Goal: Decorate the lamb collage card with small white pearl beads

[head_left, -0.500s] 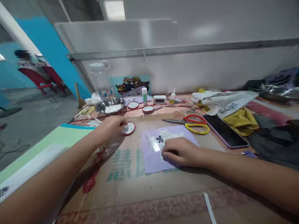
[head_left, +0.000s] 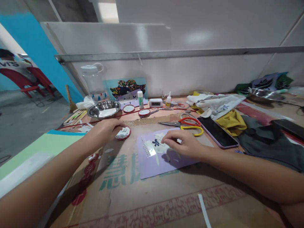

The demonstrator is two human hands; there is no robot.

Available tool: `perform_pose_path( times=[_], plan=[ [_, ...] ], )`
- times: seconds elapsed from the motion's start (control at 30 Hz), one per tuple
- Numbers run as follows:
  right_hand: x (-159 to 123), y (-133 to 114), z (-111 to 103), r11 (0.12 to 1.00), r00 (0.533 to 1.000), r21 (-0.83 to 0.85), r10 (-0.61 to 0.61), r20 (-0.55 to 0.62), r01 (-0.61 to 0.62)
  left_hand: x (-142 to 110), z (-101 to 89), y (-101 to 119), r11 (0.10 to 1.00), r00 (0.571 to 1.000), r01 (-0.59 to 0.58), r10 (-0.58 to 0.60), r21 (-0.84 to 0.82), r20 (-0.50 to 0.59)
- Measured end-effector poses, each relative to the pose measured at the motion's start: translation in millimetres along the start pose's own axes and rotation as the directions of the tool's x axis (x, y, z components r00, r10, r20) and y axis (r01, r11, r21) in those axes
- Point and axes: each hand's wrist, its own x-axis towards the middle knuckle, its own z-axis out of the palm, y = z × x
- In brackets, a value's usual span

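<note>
My left hand (head_left: 105,133) is at the rim of a small red-edged lid (head_left: 127,135), its fingers drawn together; their tips are partly hidden. Small white and silvery bits lie in that lid. My right hand (head_left: 184,143) hovers above a purple card (head_left: 148,171), thumb and forefinger pinched; anything between them is too small to make out. On the card are a dark blue flower (head_left: 155,142), white petal-like pieces and a slanting row of pearl beads (head_left: 145,147) on a clear strip. Scissors (head_left: 187,124) with red and yellow handles lie just beyond the card.
A phone (head_left: 218,132) and crumpled cloths (head_left: 230,123) lie on the right. At the back stand a steel bowl (head_left: 91,112), a glue stick (head_left: 140,99), a small white clock (head_left: 155,103) and a glue bottle (head_left: 168,100). A green sheet (head_left: 45,145) lies left.
My right hand has risen off the card with its fingertips pinched, exposing more white pieces. My left hand stays by the lid. The view has turned slightly right.
</note>
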Motion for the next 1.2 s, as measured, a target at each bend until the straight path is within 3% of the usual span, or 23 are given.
perform_pose_path(
  times=[0.17,0.3,0.4,0.53,0.7,0.8,0.9,1.2],
  plan=[
    [10,-6,-26,0.995,0.995,-0.031,0.098,-0.009,-0.098,-4,2.7,7,1.000,0.997,-0.002,0.002,-0.003,-0.073],
    [14,-10,-34,0.985,0.985,0.034,0.171,0.013,-0.171,-12,6.0,36,0.979,0.986,-0.030,-0.004,-0.201,-0.166],
    [16,-10,-23,0.973,0.974,0.073,0.215,0.077,-0.220,-18,14.3,69,0.875,0.982,-0.111,0.025,-0.471,-0.186],
    [20,-6,2,0.965,0.971,0.153,0.190,0.146,-0.212,-19,31.5,104,0.734,0.987,-0.139,0.048,-0.665,-0.154],
    [18,-1,20,0.883,0.955,0.364,0.290,0.070,-0.295,-17,49.6,112,0.552,0.989,-0.049,-0.088,-0.832,-0.116],
    [13,0,25,0.792,0.929,0.494,0.352,0.113,-0.359,-18,56.2,110,0.496,0.994,-0.028,-0.076,-0.868,-0.076],
    [9,3,29,0.736,0.925,0.565,0.343,0.163,-0.373,-19,59.3,107,0.495,0.998,-0.014,-0.048,-0.869,-0.043],
    [7,9,28,0.809,0.955,0.508,0.250,0.159,-0.297,-17,59.7,100,0.622,0.996,-0.057,-0.021,-0.781,-0.090]
  ],
)
